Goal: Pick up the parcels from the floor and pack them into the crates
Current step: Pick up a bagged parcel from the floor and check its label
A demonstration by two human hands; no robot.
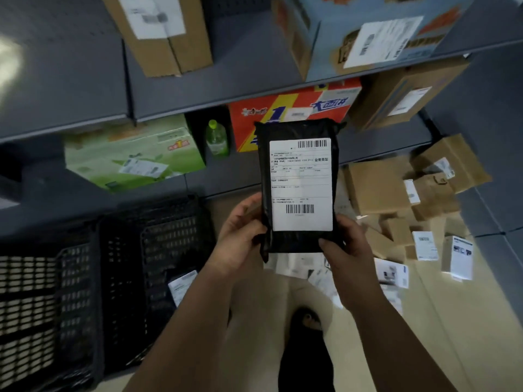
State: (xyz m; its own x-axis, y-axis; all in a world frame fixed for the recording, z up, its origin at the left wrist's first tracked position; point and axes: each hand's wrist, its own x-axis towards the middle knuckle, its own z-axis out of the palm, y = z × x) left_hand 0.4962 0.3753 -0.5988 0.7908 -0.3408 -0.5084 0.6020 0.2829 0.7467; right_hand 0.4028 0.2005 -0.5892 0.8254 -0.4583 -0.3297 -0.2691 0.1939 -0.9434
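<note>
Head view. A black parcel (301,185) is held upright in mid-air at the centre of the frame, above the floor (452,321), with its white label and two barcodes facing the camera. The left grip (240,239), a bare hand, is clamped on the parcel's lower left edge. The right grip (349,250) is clamped on its lower right corner, thumb across the front.

Lower left, two black slatted crates (158,216) stand side by side on the floor. The nearer one holds a labelled packet (181,284).

To the right, a heap of brown parcels (379,190) and small white boxes (424,246) lies on the floor.

Behind the parcel, the grey shelf (181,104) carries a green carton (127,159), a green bottle (216,137) and a red carton (291,108).
</note>
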